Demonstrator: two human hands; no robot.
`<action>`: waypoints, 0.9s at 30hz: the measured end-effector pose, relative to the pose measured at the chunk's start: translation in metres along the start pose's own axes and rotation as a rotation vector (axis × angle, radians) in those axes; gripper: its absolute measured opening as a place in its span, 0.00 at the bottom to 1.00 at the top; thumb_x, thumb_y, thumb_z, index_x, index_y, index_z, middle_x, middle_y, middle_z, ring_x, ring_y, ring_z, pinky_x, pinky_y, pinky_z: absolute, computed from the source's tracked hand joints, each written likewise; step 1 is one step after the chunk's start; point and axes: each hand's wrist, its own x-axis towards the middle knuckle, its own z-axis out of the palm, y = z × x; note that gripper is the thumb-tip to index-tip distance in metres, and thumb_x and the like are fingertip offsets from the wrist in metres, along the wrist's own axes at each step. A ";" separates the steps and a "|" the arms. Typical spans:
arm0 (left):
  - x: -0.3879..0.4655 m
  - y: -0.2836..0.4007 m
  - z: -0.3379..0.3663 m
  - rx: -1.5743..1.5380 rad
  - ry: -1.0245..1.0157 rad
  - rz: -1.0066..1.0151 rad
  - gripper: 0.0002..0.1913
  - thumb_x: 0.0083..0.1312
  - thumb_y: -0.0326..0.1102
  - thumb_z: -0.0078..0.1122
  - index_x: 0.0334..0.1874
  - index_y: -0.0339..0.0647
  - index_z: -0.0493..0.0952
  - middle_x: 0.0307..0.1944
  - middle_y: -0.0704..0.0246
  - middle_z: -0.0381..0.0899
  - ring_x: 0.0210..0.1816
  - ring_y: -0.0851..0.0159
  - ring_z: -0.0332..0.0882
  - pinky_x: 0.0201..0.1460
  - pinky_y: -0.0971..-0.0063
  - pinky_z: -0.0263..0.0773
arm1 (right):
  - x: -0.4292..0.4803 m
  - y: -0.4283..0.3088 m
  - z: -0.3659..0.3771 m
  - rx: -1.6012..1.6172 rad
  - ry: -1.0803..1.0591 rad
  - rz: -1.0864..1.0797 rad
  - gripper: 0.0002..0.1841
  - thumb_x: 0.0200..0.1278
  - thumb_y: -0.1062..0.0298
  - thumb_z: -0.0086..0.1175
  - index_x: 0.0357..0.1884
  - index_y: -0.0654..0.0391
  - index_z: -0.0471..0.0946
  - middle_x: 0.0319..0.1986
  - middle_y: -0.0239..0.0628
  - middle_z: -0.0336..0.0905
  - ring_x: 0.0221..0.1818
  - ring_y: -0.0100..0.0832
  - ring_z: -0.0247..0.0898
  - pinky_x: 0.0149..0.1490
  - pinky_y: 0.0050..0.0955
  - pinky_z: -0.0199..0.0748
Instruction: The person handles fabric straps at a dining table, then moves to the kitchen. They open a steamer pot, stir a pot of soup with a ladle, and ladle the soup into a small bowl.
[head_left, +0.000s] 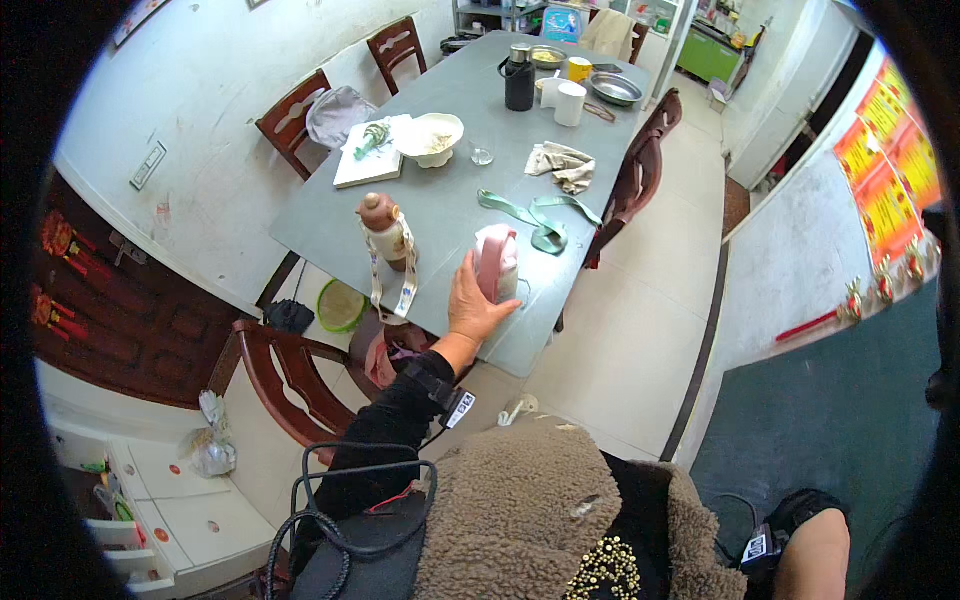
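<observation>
My left hand (478, 304) reaches over the near end of the grey table, fingers spread. It lies against the near side of a small upright container (508, 276) with a pink strap or band and a pale top; its exact kind is unclear. The thumb stands out to the right. Beyond it, a green fabric strap (550, 234) lies loosely curled. To the left stands a brown-capped bottle (388, 238) with a patterned carrying strap. On my right, a bare part of the arm (816, 551) shows at the lower edge; the right hand is out of view.
Farther along the table (322, 214) are a crumpled cloth (564, 166), a clear glass (481, 153), a white footed bowl (435, 141), a white board (366, 163), a black flask (519, 84) and a steel dish (616, 88). Wooden chairs (292, 375) stand around it.
</observation>
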 end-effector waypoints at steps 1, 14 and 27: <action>0.004 -0.001 0.009 -0.025 0.039 0.015 0.56 0.38 0.42 0.79 0.69 0.40 0.51 0.59 0.51 0.66 0.60 0.46 0.66 0.62 0.61 0.64 | -0.008 0.015 0.003 -0.030 -0.018 0.003 0.14 0.69 0.64 0.46 0.41 0.69 0.73 0.40 0.57 0.77 0.45 0.47 0.76 0.51 0.37 0.77; 0.026 -0.032 0.023 -0.104 0.238 -0.043 0.42 0.37 0.39 0.77 0.57 0.43 0.65 0.44 0.56 0.77 0.44 0.49 0.79 0.45 0.61 0.75 | -0.119 0.138 -0.017 -0.382 -0.095 0.156 0.16 0.70 0.64 0.47 0.42 0.71 0.73 0.40 0.59 0.78 0.46 0.48 0.76 0.50 0.35 0.78; 0.052 -0.071 -0.018 -0.204 0.326 -0.293 0.44 0.40 0.31 0.77 0.61 0.41 0.61 0.55 0.62 0.71 0.56 0.59 0.72 0.59 0.66 0.69 | -0.256 0.146 0.052 -0.323 -0.282 0.952 0.12 0.63 0.77 0.55 0.49 0.65 0.73 0.51 0.45 0.74 0.48 0.33 0.73 0.43 0.25 0.76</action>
